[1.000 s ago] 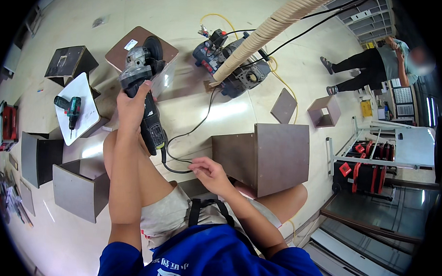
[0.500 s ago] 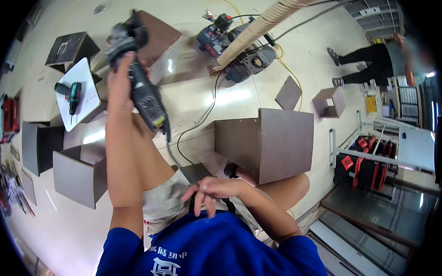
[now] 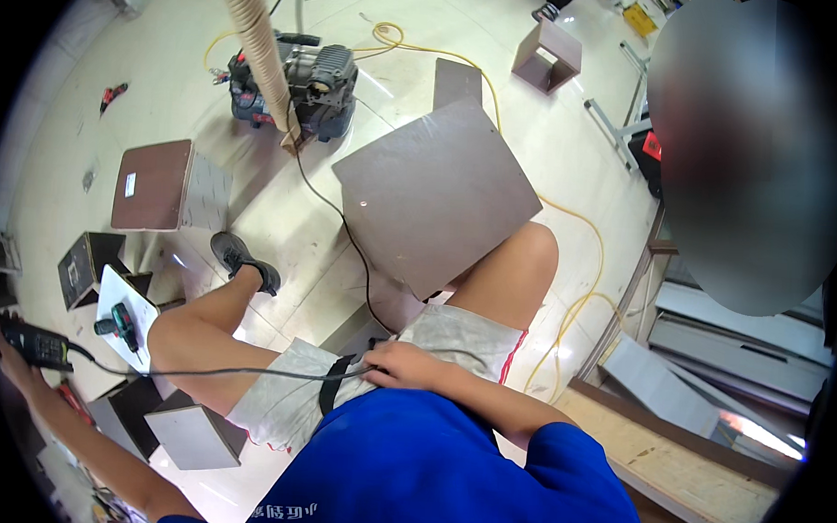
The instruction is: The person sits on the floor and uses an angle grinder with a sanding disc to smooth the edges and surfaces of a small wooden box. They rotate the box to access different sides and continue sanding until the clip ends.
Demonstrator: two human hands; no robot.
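At the far left edge, my left hand is closed around a black corded power tool; its front end is cut off by the dark rim. The tool's black cord stretches across my left thigh to my lap. There my right hand rests with its fingers curled over the cord. A brown panel box stands in front of me against my right leg. To the left, a green and black cordless drill lies on a white board.
An air compressor with a beige ribbed hose stands ahead. A yellow air hose winds along the right. More boxes lie about, one red-brown, one small and hollow. Boards lie at lower right; blur hides the upper right.
The view has shifted. My left hand has carried the power tool from in front of me to the far left, drawing out its cord. My right hand has closed on the cord.
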